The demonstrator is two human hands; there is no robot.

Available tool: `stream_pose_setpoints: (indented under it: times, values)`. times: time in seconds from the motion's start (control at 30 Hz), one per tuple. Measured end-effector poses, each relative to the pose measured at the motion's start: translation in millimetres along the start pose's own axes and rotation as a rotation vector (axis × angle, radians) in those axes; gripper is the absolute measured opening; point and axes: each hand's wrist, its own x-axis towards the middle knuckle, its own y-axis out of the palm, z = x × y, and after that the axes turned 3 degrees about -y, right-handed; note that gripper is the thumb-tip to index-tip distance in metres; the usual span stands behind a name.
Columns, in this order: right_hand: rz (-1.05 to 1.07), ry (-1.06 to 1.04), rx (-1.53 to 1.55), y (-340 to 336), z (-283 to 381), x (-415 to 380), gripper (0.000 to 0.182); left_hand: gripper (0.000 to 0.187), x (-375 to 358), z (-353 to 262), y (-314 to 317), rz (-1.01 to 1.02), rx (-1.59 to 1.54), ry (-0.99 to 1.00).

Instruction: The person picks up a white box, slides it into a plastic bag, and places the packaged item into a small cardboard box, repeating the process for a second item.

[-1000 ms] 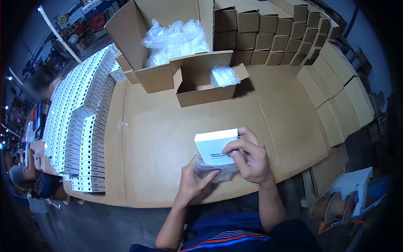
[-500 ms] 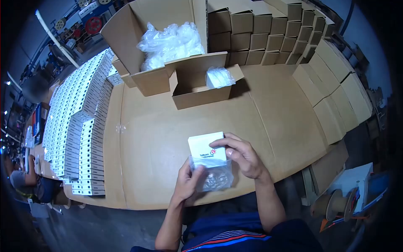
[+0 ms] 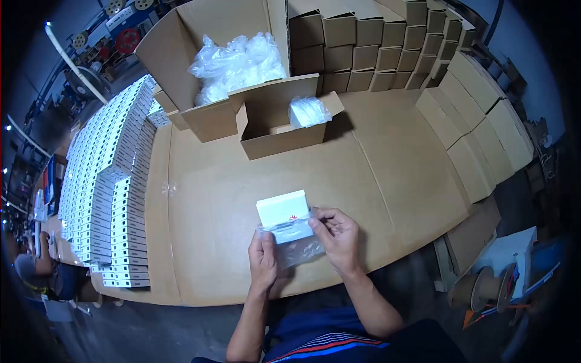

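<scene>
A small white box point(image 3: 279, 207) with a red logo stands partly inside a clear plastic bag point(image 3: 301, 251), above the front part of the table. The bag's mouth now crosses the box just below the logo. My left hand point(image 3: 264, 260) is closed on the bag's left side, thumb on the front near the box's lower corner. On the other side, my right hand point(image 3: 340, 241) pinches the bag's right edge between thumb and fingers. The box's lower part shows through the film.
An open carton point(image 3: 281, 144) with a wrapped white bundle point(image 3: 309, 112) stands ahead. Behind it, a bigger carton point(image 3: 212, 121) holds crumpled clear bags point(image 3: 242, 63). White boxes point(image 3: 100, 181) are stacked left; brown cartons point(image 3: 478, 136) line the right and back. A person point(image 3: 45, 260) is far left.
My right hand has moved from the box's top face down to the bag's right edge. The bag's mouth sits higher on the box, covering the lettering.
</scene>
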Motion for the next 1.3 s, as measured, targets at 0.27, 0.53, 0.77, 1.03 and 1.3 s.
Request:
stream_pose_setpoints:
  times: [0.27,0.53,0.77,1.03,1.3]
  values:
    - [0.082,-0.044,0.061,-4.0,0.4,-2.2,0.01,0.064,2.5,-9.5,9.1,-0.009,-0.053,0.153]
    - [0.102,-0.035,0.089,-0.8,0.2,-2.7,0.008,0.07,0.5,-9.2,14.6,0.062,-0.068,0.246]
    - [-0.067,-0.11,0.06,10.5,-0.5,-4.9,0.008,0.064,1.1,-16.9,14.6,0.069,0.042,0.168]
    - [-0.041,-0.106,0.016,7.1,10.3,-3.7,0.011,0.032,0.1,-14.0,8.2,0.128,-0.055,-0.062]
    - [-0.011,-0.173,0.293,3.3,14.1,1.9,0.015,0.029,-3.4,-29.1,16.1,0.076,-0.199,-0.17]
